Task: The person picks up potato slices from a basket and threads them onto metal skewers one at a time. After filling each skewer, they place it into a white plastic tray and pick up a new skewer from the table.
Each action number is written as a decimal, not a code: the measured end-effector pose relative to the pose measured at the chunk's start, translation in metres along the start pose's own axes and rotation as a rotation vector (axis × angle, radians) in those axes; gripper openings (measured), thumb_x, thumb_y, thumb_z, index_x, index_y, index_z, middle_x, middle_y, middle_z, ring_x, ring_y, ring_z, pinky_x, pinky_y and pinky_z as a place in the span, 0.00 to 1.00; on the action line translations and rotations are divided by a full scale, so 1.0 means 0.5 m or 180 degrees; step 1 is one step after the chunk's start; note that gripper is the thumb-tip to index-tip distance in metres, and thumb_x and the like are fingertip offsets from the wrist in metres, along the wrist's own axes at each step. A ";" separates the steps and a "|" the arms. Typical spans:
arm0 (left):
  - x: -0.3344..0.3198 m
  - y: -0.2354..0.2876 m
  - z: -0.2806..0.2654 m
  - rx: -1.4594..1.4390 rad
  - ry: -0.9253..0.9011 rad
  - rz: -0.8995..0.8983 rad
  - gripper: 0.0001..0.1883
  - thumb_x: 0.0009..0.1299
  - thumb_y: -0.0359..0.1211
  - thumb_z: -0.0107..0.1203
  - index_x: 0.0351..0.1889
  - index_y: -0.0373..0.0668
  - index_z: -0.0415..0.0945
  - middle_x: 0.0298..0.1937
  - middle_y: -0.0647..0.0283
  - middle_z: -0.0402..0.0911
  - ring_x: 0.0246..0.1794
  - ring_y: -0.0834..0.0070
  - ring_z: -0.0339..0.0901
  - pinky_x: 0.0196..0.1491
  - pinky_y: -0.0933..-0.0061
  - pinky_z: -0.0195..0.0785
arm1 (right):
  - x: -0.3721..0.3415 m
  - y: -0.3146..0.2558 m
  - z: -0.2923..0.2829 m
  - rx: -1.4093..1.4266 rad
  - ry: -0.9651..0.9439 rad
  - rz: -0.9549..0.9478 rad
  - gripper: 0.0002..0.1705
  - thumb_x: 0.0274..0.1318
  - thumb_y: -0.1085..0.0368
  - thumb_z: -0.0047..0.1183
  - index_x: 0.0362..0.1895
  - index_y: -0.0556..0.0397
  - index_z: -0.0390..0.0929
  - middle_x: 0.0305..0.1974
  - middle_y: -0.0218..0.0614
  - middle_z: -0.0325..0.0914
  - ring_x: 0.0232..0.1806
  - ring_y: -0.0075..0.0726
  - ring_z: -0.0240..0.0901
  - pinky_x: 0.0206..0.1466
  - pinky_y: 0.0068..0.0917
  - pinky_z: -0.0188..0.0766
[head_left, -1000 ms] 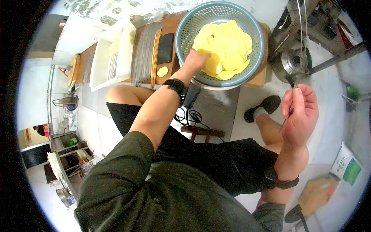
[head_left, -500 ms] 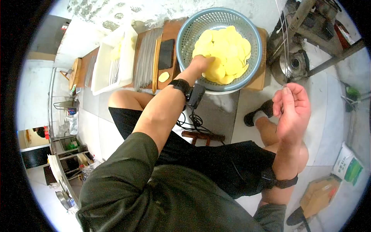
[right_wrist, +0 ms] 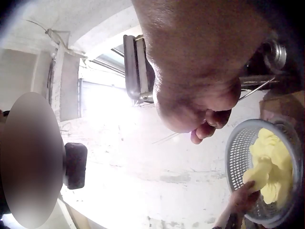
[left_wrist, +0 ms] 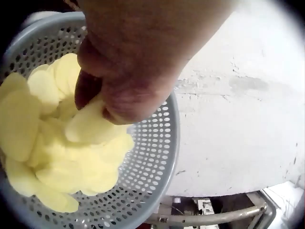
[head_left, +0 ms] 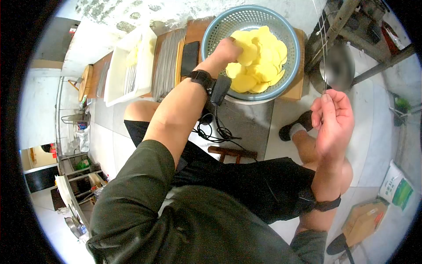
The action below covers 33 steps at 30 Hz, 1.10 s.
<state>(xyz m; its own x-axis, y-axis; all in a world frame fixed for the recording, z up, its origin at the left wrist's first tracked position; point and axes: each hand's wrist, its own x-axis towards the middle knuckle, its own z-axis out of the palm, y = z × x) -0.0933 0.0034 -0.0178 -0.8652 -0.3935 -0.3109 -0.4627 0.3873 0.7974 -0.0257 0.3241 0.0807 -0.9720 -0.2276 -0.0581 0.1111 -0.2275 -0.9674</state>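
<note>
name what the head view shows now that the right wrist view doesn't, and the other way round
Only the head view shows the white tray, the phone and the black cable.

Only the right wrist view shows the dark block beside a blurred patch.

Both show the basket of yellow slices, the left hand pinching a slice, and the right hand pinching thin sticks.

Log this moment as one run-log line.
left hand: pinches yellow slice, at colander | right hand: pinches thin skewers, outside colander | colander: holds piled slices | phone: beside colander
</note>
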 end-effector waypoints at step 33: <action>-0.015 -0.135 -0.021 0.2189 -0.0439 0.0664 0.27 0.60 0.36 0.56 0.57 0.34 0.70 0.48 0.43 0.79 0.49 0.54 0.78 0.51 0.61 0.70 | -0.005 0.009 -0.001 0.0043 -0.0031 -0.0039 0.04 0.64 0.71 0.47 0.41 0.58 0.71 0.25 0.33 0.74 0.19 0.16 0.61 0.21 0.14 0.58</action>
<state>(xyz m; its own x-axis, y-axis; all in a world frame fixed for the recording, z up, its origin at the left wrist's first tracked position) -0.0535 -0.0285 -0.0637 -0.9441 -0.1632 -0.2865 -0.2631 0.8966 0.3562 -0.0230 0.3241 0.0765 -0.9712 -0.2340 -0.0437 0.1020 -0.2431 -0.9646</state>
